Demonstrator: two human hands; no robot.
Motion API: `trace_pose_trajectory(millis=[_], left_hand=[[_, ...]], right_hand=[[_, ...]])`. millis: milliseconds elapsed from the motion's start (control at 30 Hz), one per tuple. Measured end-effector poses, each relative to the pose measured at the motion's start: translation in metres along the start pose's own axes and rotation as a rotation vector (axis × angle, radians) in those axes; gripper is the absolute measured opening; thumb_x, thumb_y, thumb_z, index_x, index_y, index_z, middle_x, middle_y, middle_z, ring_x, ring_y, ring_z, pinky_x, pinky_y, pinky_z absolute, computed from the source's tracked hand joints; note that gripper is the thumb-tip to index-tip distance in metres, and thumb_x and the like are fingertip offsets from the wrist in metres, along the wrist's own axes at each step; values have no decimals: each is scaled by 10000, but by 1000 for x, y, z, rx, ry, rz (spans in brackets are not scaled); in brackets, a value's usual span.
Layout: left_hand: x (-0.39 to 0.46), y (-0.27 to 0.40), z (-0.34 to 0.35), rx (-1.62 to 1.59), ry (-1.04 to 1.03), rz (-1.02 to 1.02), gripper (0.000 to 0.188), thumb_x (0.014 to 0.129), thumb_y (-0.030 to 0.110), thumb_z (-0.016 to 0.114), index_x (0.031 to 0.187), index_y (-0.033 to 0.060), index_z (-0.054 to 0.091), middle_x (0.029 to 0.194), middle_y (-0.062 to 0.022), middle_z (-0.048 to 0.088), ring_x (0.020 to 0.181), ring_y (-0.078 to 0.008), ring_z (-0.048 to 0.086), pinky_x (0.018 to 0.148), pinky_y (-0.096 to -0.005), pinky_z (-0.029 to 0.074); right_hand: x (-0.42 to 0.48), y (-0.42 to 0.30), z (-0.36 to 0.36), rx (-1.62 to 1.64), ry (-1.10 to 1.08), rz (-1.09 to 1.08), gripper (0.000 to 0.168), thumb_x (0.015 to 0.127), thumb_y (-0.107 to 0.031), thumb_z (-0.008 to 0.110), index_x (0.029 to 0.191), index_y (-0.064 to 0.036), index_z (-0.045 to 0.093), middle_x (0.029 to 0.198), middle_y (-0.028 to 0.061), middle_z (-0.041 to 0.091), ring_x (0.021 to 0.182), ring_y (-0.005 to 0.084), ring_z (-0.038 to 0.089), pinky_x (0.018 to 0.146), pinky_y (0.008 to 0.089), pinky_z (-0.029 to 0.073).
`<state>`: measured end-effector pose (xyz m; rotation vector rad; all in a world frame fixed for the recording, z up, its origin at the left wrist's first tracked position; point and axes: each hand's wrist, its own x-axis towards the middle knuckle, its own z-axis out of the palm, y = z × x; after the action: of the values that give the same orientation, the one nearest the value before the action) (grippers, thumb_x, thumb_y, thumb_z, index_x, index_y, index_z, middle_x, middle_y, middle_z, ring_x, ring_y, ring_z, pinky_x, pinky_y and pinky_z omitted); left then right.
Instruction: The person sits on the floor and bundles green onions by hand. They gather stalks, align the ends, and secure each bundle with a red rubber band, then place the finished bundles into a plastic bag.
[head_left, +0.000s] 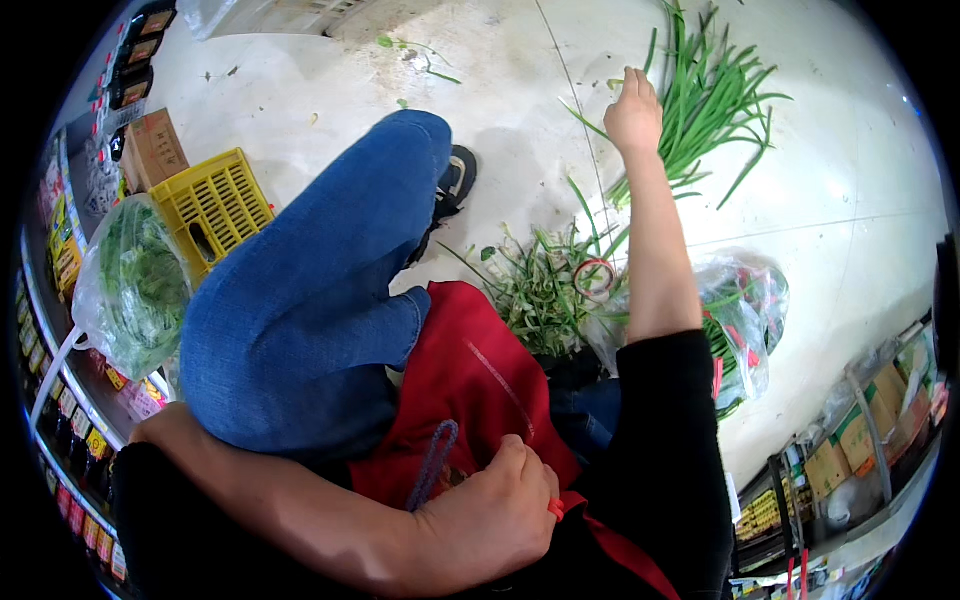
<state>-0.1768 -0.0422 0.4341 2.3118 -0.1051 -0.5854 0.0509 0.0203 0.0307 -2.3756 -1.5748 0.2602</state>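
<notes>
My right hand (636, 112) is stretched over the floor beside a loose pile of long green leafy stalks (705, 105). Its fingers are bent together near a small yellowish scrap of leaf (615, 83); whether they grip it is unclear. My left hand (502, 502) is curled in front of the red apron (480, 360), with a red band on a finger; its palm is hidden. Trimmed leaves and stalks (536, 289) lie heaped between the legs and the right forearm. On this heap rests a roll of tape (594, 277). Bagged green stalks (720, 345) lie right of the forearm.
At left are a yellow plastic crate (217, 199), a cardboard box (155, 150), a clear bag of greens (135, 285) and shelves of packaged goods (75, 420). Cartons (855, 431) stand at lower right. A bent knee in blue jeans (405, 142) rises left of centre.
</notes>
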Motion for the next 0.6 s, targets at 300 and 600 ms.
trace_pose_trajectory(millis=[300, 600], left_hand=[[-6, 2, 0, 30, 51, -6, 280, 786, 202, 509, 856, -53, 604, 688, -101, 561, 680, -212, 527, 681, -324, 411], [-5, 34, 19, -25, 83, 123, 249, 781, 184, 520, 831, -47, 597, 643, -68, 529, 640, -191, 508, 634, -310, 394]], right_hand=[[-155, -67, 16, -495, -627, -356, 506, 851, -174, 453, 1330, -62, 333, 1367, 203, 336, 1234, 307, 381, 1027, 501, 253], [-299, -35, -45, 475, -341, 235, 60, 752, -54, 551, 801, -23, 544, 773, 196, 584, 693, 390, 569, 621, 438, 461]])
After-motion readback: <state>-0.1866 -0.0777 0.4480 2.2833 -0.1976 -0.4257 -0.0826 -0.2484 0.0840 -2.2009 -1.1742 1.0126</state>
